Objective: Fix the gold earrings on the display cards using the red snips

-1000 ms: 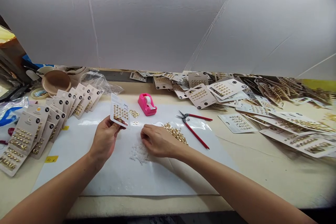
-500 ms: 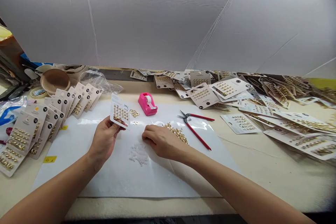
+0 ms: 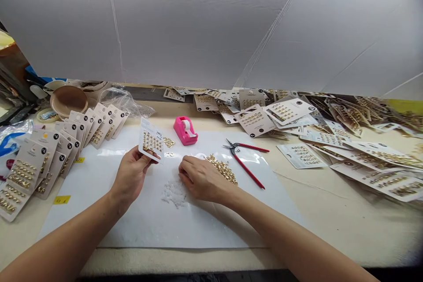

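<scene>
The left hand (image 3: 130, 176) pinches a card (image 3: 151, 142) of small gold pieces by its lower edge, tilted up above the white sheet (image 3: 132, 229). The right hand (image 3: 201, 178) has its fingers curled together at the small clear bits (image 3: 173, 194); whether they grip one, I cannot tell. A low sweep of that wrist could scatter the gold pile (image 3: 220, 168) just beside it, mixing the two. Beyond, the tape dispenser (image 3: 185, 131) and pliers (image 3: 246, 163) limit reach; the sheet's near side offers open room.
</scene>
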The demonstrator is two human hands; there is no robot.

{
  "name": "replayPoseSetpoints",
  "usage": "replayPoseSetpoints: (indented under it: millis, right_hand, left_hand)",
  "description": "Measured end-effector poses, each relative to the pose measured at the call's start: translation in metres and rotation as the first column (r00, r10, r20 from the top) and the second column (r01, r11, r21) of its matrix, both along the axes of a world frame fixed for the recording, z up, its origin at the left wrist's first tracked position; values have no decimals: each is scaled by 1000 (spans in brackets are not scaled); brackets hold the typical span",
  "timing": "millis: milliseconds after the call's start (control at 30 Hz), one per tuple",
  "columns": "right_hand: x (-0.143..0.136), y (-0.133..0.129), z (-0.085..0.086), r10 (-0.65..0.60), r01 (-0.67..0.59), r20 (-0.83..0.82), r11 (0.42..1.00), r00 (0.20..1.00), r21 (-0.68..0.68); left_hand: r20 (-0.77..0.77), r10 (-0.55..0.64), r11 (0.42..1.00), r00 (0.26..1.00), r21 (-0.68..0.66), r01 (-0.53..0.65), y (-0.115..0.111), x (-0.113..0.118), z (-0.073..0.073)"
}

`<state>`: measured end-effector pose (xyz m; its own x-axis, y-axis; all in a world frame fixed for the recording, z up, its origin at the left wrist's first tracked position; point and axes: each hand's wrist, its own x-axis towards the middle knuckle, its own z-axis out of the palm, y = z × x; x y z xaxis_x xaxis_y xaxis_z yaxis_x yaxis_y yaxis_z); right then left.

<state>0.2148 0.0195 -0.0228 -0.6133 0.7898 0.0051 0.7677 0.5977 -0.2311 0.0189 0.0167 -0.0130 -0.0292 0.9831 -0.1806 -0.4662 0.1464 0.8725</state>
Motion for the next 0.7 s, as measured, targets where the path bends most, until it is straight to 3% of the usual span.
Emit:
replayPoseSetpoints:
  millis: [167, 333, 533, 700]
  right_hand:
    - [-1, -2, -4, -2, -4, -167, 999, 986, -37]
    - [1, 1, -4, -10, -4, -222, 998, 975, -61]
    - [4, 5, -1, -104, 97, -138, 994, 985, -52]
    - [-8, 11, 0, -28, 28, -10, 1000, 1000, -3]
  left_hand:
    - [-6, -5, 1000, 1000, 3, 5, 0, 1, 0]
    - [2, -5, 1000, 1000, 0, 5, 0, 2, 1]
    - [8, -8, 1000, 1000, -1, 8, 0, 2, -1]
    - [14, -12, 1000, 1000, -4, 12, 0, 1, -3]
